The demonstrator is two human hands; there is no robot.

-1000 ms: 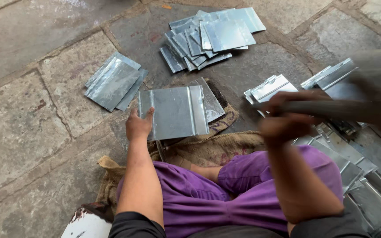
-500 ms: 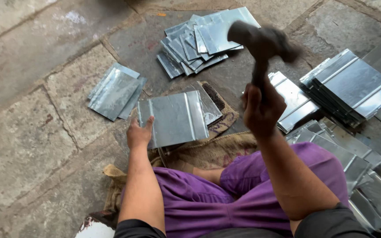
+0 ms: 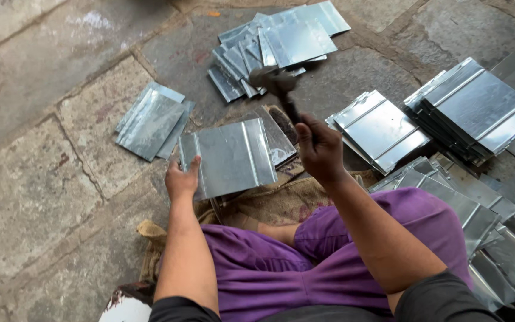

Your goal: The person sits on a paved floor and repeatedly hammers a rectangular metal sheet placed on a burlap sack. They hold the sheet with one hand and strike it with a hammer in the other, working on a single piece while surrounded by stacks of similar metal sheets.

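Observation:
My left hand [image 3: 182,179] grips the near left corner of a ribbed grey metal sheet [image 3: 230,156] that lies flat in front of my knees. In my right hand [image 3: 319,148] is a hammer [image 3: 276,84]; its dark head is blurred and hangs above the sheet's far right corner. Another sheet [image 3: 278,138] pokes out from under the right side of the held one. I sit cross-legged in purple trousers [image 3: 305,262] on a piece of brown sacking [image 3: 269,203].
A small stack of sheets [image 3: 150,119] lies to the left on the stone paving [image 3: 31,179]. A fanned pile [image 3: 281,45] lies at the back. More stacks [image 3: 478,110] and loose sheets [image 3: 472,209] crowd the right side. A white object [image 3: 125,309] sits at the bottom left.
The hammer was raised from the right side a second ago, stood high half a second ago, and has now swung down toward the sheet. My left hand stayed on the sheet.

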